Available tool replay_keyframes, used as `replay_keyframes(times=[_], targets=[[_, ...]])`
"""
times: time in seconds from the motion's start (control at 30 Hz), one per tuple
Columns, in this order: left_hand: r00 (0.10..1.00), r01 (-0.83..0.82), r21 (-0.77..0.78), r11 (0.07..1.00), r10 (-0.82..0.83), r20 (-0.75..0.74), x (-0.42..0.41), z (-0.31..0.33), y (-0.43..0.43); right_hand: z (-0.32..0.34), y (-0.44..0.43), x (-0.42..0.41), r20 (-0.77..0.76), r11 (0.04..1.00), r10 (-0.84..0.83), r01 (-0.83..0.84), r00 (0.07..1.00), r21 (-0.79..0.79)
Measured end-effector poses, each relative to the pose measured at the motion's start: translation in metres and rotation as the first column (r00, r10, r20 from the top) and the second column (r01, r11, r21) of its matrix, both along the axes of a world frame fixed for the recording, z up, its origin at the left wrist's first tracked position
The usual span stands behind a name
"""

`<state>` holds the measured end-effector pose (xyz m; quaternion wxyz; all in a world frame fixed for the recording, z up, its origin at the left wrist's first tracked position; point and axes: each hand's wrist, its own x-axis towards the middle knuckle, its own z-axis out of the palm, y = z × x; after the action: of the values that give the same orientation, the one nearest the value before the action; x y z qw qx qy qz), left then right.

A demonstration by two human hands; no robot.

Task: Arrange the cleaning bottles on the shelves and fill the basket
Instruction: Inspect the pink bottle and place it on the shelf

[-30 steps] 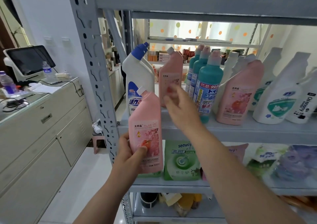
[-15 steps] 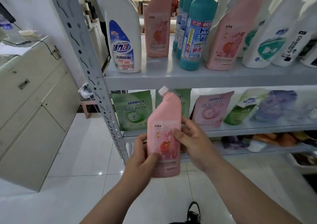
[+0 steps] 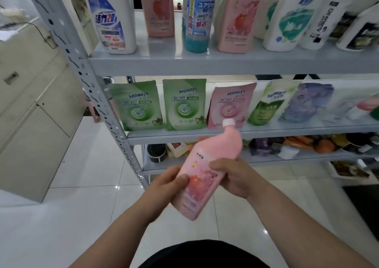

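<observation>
A pink cleaning bottle (image 3: 207,171) with a white cap is held in front of the grey metal shelf (image 3: 205,62), tilted with its cap up and to the right. My left hand (image 3: 168,183) grips its left side low down, thumb on the label. My right hand (image 3: 233,177) grips its right side. On the upper shelf stand a white bottle with a blue label (image 3: 110,17), two more pink bottles (image 3: 159,9), a teal bottle (image 3: 198,19) and several white bottles (image 3: 291,21). No basket is in sight.
Green, pink and purple refill pouches (image 3: 184,103) line the middle shelf. Mixed small goods (image 3: 307,146) lie on the low shelf. A beige cabinet (image 3: 30,114) stands at left. White tiled floor (image 3: 82,185) lies below, with a tray (image 3: 346,169) at right.
The pink bottle came down from shelf height to waist height. My right hand left the shelf bottles and took hold of it. The view tilted downward.
</observation>
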<state>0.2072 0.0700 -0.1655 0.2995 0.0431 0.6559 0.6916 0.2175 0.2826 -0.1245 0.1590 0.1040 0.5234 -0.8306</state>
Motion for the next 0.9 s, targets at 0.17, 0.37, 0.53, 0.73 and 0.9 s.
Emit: replay_keyframes(times=[0.17,0.37,0.53,0.73,0.9], targets=[[0.985,-0.105,0.073,0.992,0.114,-0.130,0.007,-0.002,0.039,-0.003,0.039,0.044,-0.365,0.996,0.072,-0.088,0.928,-0.028],[0.776,-0.185,-0.425,0.886,-0.134,-0.616,0.064,-0.006,0.117,-0.001,0.074,0.077,-0.208,0.947,-0.233,0.173,0.950,-0.271],[0.823,-0.190,-0.438,0.879,-0.100,-0.559,0.100,-0.003,0.151,0.002,0.102,0.102,-0.333,0.969,0.143,-0.063,0.932,0.241],[0.976,-0.064,-0.121,0.991,0.037,-0.215,0.146,0.004,0.152,-0.009,0.139,0.108,-0.296,0.950,0.006,0.087,0.955,0.299],[0.964,-0.265,-0.181,0.947,0.261,-0.049,0.171,0.016,0.164,-0.028,0.138,0.121,-0.122,0.958,-0.142,0.168,0.982,0.231]])
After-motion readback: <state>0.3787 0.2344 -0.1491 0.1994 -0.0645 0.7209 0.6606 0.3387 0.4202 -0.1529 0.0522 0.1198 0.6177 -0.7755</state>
